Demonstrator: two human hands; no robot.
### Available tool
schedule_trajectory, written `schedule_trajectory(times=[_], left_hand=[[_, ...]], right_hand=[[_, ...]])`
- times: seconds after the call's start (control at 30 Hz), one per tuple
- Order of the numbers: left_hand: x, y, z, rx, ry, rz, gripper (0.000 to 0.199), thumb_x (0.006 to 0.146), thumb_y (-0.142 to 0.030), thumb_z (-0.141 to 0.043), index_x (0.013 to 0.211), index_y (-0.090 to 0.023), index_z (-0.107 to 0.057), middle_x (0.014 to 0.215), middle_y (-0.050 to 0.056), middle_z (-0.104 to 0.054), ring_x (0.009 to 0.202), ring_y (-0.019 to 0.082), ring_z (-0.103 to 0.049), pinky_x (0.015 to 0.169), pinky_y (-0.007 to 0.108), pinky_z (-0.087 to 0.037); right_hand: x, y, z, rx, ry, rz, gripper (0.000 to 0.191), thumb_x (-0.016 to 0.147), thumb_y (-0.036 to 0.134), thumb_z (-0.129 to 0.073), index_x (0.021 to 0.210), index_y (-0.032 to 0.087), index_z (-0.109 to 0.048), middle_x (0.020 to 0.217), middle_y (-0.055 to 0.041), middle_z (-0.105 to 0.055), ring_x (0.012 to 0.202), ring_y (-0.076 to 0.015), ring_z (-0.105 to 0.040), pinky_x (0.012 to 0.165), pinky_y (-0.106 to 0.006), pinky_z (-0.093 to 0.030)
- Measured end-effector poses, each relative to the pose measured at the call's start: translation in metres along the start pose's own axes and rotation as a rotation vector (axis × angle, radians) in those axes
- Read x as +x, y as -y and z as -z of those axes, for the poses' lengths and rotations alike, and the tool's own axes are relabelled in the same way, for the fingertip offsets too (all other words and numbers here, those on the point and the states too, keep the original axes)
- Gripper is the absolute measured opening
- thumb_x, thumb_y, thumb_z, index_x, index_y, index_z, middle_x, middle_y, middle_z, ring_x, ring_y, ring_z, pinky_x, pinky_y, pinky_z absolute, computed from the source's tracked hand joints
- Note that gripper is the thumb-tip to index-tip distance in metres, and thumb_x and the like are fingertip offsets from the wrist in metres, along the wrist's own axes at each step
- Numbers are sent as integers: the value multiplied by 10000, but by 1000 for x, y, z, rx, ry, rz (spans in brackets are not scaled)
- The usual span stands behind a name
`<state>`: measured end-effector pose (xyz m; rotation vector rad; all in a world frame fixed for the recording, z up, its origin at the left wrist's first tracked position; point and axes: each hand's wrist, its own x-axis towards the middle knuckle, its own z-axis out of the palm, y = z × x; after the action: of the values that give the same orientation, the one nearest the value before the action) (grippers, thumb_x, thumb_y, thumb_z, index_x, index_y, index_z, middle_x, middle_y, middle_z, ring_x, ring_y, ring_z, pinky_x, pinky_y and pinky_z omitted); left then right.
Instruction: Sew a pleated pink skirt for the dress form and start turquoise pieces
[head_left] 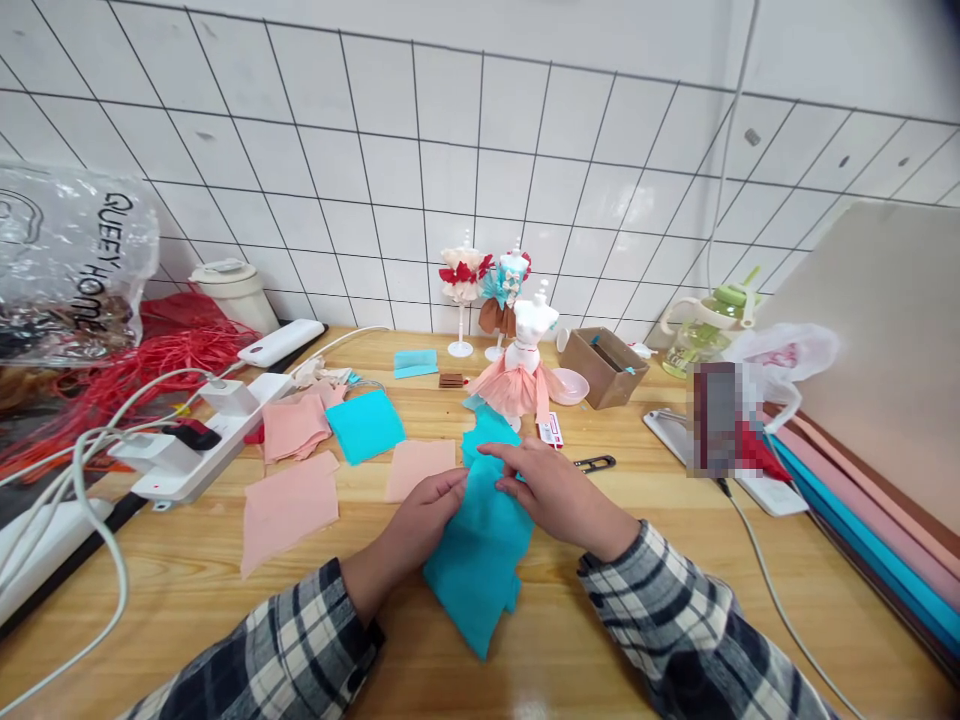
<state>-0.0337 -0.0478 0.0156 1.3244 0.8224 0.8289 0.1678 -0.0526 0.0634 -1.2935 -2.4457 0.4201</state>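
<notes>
A long piece of turquoise crepe paper (pixel 484 560) hangs between my hands over the wooden table. My left hand (pixel 429 510) pinches its left edge with thumb and fingers closed. On the right side, my right hand (pixel 536 485) touches the upper part of the piece, index finger stretched to the left and the other fingers curled on the paper. Just beyond stands a small white dress form (pixel 531 325) with a peach skirt (pixel 510 385). Left of my hands lie a turquoise square (pixel 366 425) and peach pieces (pixel 291 510).
Two more dressed forms (pixel 460 275) stand by the tiled wall, with a cardboard box (pixel 604 365) to their right. Black snips (pixel 596 464) lie right of my right hand. A power strip (pixel 217 445) with cables is at left, a phone (pixel 765 485) at right.
</notes>
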Motion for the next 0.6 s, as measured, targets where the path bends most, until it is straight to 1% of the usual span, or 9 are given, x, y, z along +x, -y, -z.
schedule_trajectory(times=[0.07, 0.13, 0.2, 0.3, 0.37, 0.43, 0.47, 0.53, 0.6], left_hand=[[-1, -1, 0, 87, -1, -44, 355, 845, -451, -543, 957, -160, -711, 945, 49, -728, 849, 234, -622, 811, 325, -482], [-2, -1, 0, 165, 15, -49, 355, 815, -455, -594, 973, -152, -693, 933, 47, -722, 826, 229, -618, 781, 318, -490], [-3, -2, 0, 219, 13, -33, 354, 792, -439, -635, 985, -145, -674, 912, 46, -714, 805, 222, -616, 740, 307, -498], [-5, -3, -1, 229, -5, -31, 355, 802, -439, -626, 996, -144, -659, 900, 47, -708, 803, 221, -621, 715, 300, -506], [-5, -4, -1, 232, -1, -41, 359, 802, -439, -625, 1011, -148, -654, 917, 48, -709, 816, 224, -627, 717, 301, -509], [-6, -5, -1, 273, -9, -51, 350, 805, -443, -619, 981, -144, -665, 903, 51, -712, 811, 227, -629, 711, 301, -507], [-6, -6, -1, 306, -22, -57, 343, 807, -443, -615, 963, -142, -672, 893, 53, -713, 808, 227, -629, 714, 301, -505], [-6, -7, -1, 352, -64, -72, 340, 809, -437, -615, 960, -140, -677, 886, 51, -712, 812, 225, -629, 723, 298, -500], [-8, -9, 0, 339, -78, -76, 354, 792, -437, -637, 990, -145, -668, 908, 46, -710, 826, 222, -629, 726, 293, -502]], right_hand=[[0, 0, 0, -13, -8, 2, 415, 922, 217, -492, 1336, 217, -478, 984, -84, -649, 958, -219, -555, 811, -349, -446], [0, 0, -1, -9, -15, -2, 414, 927, 228, -477, 1341, 224, -479, 978, -83, -650, 944, -224, -554, 807, -365, -451], [-1, -2, -1, 35, -52, 3, 407, 915, 224, -486, 1321, 237, -499, 1031, -81, -640, 990, -225, -544, 860, -384, -444], [-2, -6, -1, 211, -143, 8, 440, 856, 198, -545, 1294, 236, -517, 1238, -78, -558, 1169, -221, -475, 1004, -392, -379], [-2, -9, -2, 367, -127, -14, 421, 857, 227, -545, 1277, 229, -526, 1304, -72, -521, 1214, -211, -462, 1032, -381, -364], [-1, -10, -4, 470, -80, -46, 321, 864, 290, -557, 1176, 224, -593, 1216, -60, -586, 1131, -200, -531, 979, -360, -410], [0, -9, -5, 489, -72, -59, 253, 854, 313, -578, 1082, 219, -633, 1133, -51, -626, 1062, -195, -568, 937, -348, -433], [0, -5, -6, 481, -108, -78, 134, 815, 315, -632, 888, 206, -659, 962, -30, -666, 924, -181, -603, 846, -322, -458], [0, 1, -3, 482, -179, -96, 97, 809, 297, -638, 808, 200, -641, 864, -13, -667, 832, -163, -602, 776, -299, -458]])
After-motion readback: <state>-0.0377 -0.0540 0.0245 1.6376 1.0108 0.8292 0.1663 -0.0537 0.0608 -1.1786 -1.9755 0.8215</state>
